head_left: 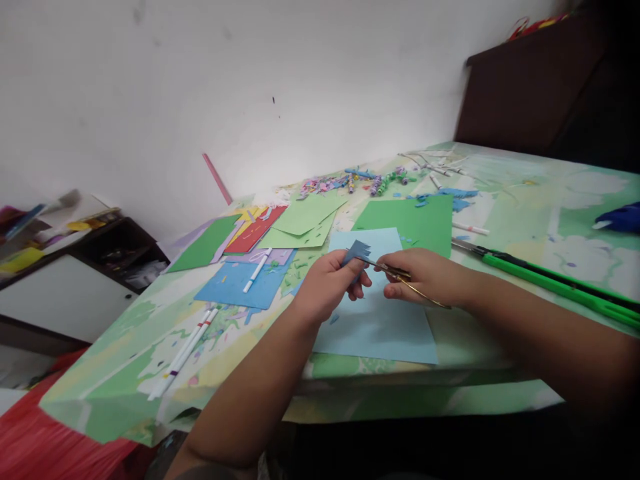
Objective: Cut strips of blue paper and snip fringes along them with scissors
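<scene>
My left hand (331, 283) pinches a small blue piece of paper (357, 252), whose far edge is cut into a fringe. In my right hand (420, 275) is a pair of scissors (407, 281) with gold-coloured handles, its blades at the fringed edge of the blue piece. Both hands are above a light blue sheet (375, 333) lying near the table's front edge. A few small blue scraps (335, 320) rest on that sheet. My right fingers partly hide the scissor handles.
A green utility knife (550, 283) lies to the right. Green sheets (400, 217), a red sheet (255, 230) and a blue sheet (245, 285) spread across the patterned tablecloth. White markers (185, 350) lie at the left; rolled paper bits (375, 185) lie by the wall.
</scene>
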The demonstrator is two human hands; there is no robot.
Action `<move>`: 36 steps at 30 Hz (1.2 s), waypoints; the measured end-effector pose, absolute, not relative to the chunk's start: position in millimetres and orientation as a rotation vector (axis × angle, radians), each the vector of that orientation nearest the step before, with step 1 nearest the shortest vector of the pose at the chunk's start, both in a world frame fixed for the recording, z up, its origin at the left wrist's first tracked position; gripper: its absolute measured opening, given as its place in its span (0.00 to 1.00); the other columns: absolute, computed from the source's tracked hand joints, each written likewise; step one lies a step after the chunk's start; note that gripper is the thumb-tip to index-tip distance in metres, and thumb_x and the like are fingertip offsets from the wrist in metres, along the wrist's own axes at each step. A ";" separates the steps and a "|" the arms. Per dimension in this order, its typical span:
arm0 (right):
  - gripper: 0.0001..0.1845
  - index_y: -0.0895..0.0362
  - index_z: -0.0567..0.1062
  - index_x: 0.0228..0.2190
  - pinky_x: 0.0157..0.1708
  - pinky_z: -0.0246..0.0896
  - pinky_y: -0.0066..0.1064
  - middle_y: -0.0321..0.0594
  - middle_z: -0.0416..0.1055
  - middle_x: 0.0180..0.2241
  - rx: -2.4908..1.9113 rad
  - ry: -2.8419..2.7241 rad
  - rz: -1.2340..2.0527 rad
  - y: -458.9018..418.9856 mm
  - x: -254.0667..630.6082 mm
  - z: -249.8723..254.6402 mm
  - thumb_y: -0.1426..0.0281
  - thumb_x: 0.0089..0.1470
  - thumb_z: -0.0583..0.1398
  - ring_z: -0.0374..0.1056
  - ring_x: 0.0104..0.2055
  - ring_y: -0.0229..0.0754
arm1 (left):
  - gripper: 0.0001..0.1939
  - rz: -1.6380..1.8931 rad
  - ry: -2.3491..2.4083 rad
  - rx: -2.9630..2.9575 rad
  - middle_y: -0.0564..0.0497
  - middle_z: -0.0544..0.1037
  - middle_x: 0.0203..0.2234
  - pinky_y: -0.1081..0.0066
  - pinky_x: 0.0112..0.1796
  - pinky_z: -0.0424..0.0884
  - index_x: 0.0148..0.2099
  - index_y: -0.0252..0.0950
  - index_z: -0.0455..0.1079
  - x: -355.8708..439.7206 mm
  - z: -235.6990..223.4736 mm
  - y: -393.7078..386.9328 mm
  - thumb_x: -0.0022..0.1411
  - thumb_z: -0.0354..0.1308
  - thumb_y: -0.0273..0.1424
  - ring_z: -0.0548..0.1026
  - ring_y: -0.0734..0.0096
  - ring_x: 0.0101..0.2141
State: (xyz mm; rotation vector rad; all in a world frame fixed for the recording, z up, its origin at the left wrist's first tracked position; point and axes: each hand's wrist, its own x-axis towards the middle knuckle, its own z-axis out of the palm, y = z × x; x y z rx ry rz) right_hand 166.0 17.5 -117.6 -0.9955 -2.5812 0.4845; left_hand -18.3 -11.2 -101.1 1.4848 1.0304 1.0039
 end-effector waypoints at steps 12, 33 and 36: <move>0.21 0.57 0.65 0.25 0.21 0.44 0.26 0.34 0.61 0.20 -1.009 -2.623 0.348 15.3 167.1 -116.1 0.51 0.49 0.52 0.56 0.23 0.37 | 0.09 0.938 1.065 1.455 0.55 0.70 0.15 0.80 0.17 0.60 0.24 0.32 0.63 -16.5 -99.6 -13.1 0.53 0.53 0.31 0.64 0.85 0.14; 0.24 0.57 0.66 0.22 0.21 0.45 0.25 0.32 0.57 0.16 -1.058 -2.496 0.422 17.1 166.6 -113.7 0.48 0.45 0.53 0.54 0.21 0.35 | 0.07 0.939 1.005 1.393 0.54 0.72 0.18 0.78 0.17 0.63 0.26 0.32 0.65 -21.0 -96.7 -14.8 0.51 0.54 0.31 0.67 0.81 0.15; 0.23 0.58 0.68 0.26 0.21 0.47 0.26 0.34 0.61 0.19 -1.050 -2.529 0.459 17.8 167.4 -113.9 0.50 0.47 0.52 0.56 0.22 0.36 | 0.08 0.978 1.011 1.439 0.57 0.69 0.15 0.80 0.16 0.60 0.26 0.32 0.65 -20.8 -97.8 -13.1 0.53 0.52 0.32 0.64 0.84 0.14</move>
